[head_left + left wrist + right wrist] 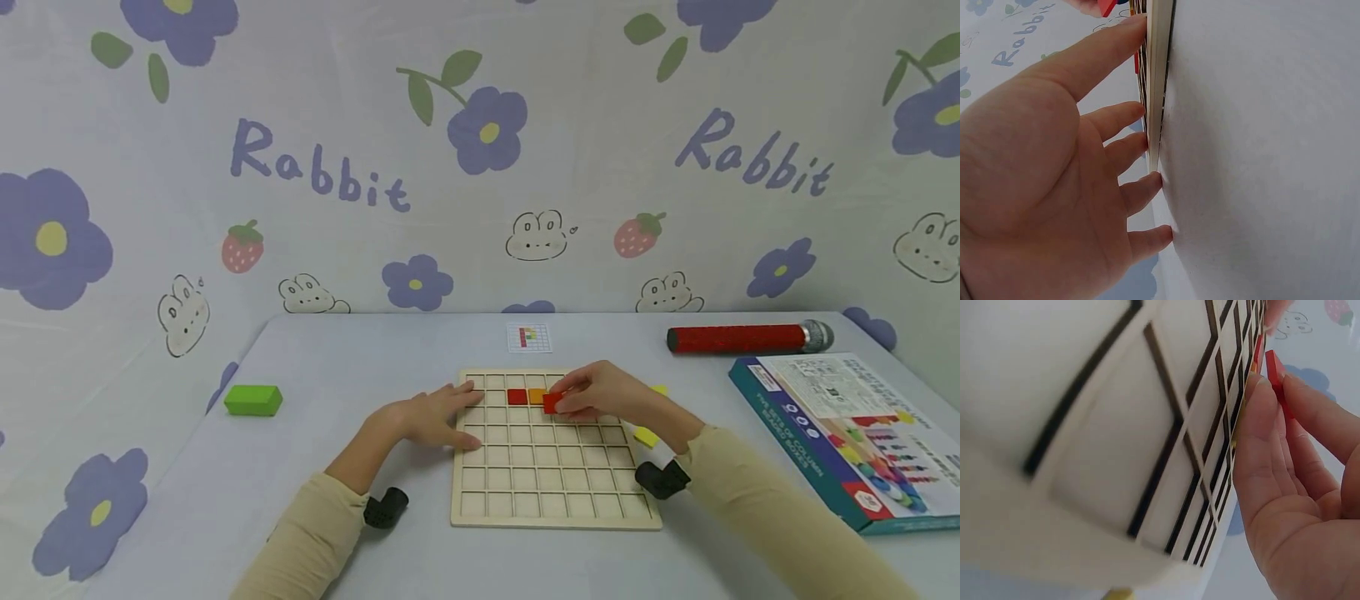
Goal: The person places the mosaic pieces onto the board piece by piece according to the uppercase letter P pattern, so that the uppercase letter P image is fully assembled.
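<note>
A wooden grid board (555,523) lies on the table before me. One red square tile (517,397) sits in a cell of its second row, and an orange tile (536,397) is just right of it. My right hand (600,393) pinches another red tile (551,403) between thumb and fingers, close over the board beside the orange one. In the right wrist view this pinched tile (1274,370) is tilted. My left hand (433,417) is spread at the board's left edge, its fingertips on the frame; the left wrist view shows the fingers (1125,119) extended.
Behind the board lies a small card (529,338) with a coloured grid pattern. Yellow pieces (646,436) lie right of the board, partly behind my right arm. A green block (252,400) is far left. A red microphone (738,338) and a large box (795,467) occupy the right side.
</note>
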A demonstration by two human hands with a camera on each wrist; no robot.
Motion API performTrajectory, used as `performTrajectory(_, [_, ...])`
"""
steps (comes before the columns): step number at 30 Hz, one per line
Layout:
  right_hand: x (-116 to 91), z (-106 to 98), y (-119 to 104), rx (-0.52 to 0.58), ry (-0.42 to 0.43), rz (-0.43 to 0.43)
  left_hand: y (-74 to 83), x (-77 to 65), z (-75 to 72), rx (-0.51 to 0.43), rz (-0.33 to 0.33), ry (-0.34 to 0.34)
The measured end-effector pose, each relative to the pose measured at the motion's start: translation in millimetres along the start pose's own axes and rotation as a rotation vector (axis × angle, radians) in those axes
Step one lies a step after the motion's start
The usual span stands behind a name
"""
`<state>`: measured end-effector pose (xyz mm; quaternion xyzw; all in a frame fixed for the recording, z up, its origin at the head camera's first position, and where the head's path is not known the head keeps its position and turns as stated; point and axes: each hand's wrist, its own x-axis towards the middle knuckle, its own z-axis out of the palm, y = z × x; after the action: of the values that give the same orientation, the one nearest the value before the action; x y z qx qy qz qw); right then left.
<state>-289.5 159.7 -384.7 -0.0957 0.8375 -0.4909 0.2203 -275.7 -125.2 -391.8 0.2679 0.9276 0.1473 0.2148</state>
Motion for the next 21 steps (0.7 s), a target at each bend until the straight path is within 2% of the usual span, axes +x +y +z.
performTrajectory(6, [6,15,-8,0.021,-0.008,0.027,-0.1,-1.6,0.5,-0.009,-0.003,0.002])
performTrajectory(17, [12,34,-17,0.076,0.027,0.053,-0.4,-0.3,0.2,0.000,-0.006,0.004])
performTrajectory(21, [14,38,-17,0.053,0.038,0.057,-0.5,-0.3,0.1,0.003,-0.006,0.004])
